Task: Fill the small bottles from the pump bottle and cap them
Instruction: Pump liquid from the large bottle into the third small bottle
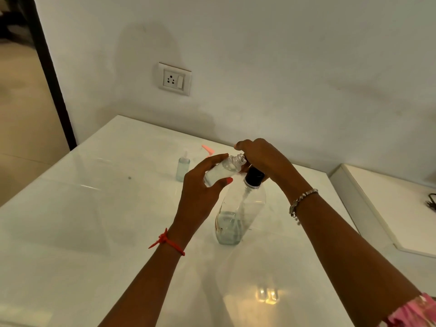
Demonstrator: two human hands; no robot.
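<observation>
A clear pump bottle (238, 208) with a black collar stands on the white table (82, 220), holding a little liquid at its bottom. My right hand (264, 159) lies over its pump head, which is hidden beneath the palm. My left hand (200, 192) holds a small clear bottle (224, 168) tilted, its open threaded neck up against the pump under my right hand. A second small bottle (182, 165) with pale blue liquid and a clear cap stands upright farther back on the table.
A small orange-pink object (208, 150) lies near the table's back edge by the wall. A wall socket (174, 79) is above. Another white surface (389, 208) with a dark cable (431, 201) lies to the right. A doorway is at the left.
</observation>
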